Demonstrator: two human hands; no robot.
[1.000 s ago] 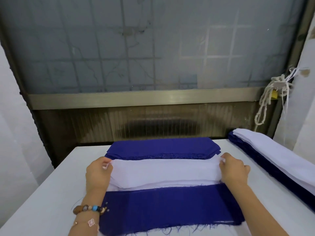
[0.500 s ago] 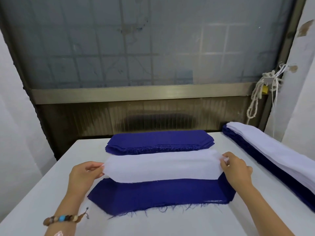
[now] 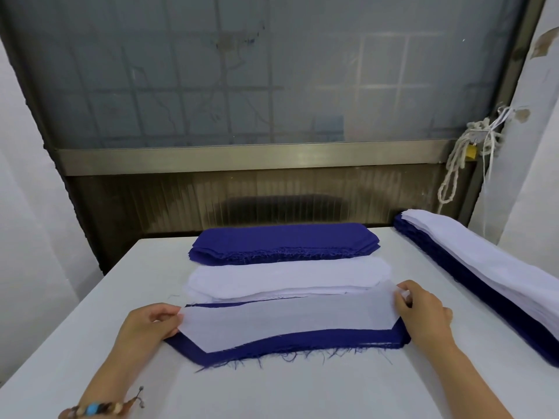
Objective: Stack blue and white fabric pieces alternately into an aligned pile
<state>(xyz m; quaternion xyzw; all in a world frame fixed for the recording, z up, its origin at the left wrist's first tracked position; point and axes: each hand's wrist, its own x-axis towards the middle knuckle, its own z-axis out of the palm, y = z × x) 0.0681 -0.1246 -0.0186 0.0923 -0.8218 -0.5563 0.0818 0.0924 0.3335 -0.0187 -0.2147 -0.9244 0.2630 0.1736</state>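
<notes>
The white fabric piece (image 3: 287,319) lies at six o'clock on the counter (image 3: 272,388), spread over a blue fabric piece (image 3: 302,347) whose frayed near edge and slanted ends show around it. The left hand (image 3: 151,325) pinches its nine o'clock end and the right hand (image 3: 423,316) its three o'clock end, so each grip is clamped on the cloth and draws it taut.

To do this well, I'd draw the white toward six o'clock until the blue border disappears. Then match the slanted corners and lay it flat before letting go, since thin cloth tends to drag.

Toward twelve o'clock sit the white stack (image 3: 287,276) and, beyond it, the blue stack (image 3: 284,240). A long blue-and-white pile (image 3: 484,276) runs along three o'clock. I can read no label or writing anywhere.
</notes>
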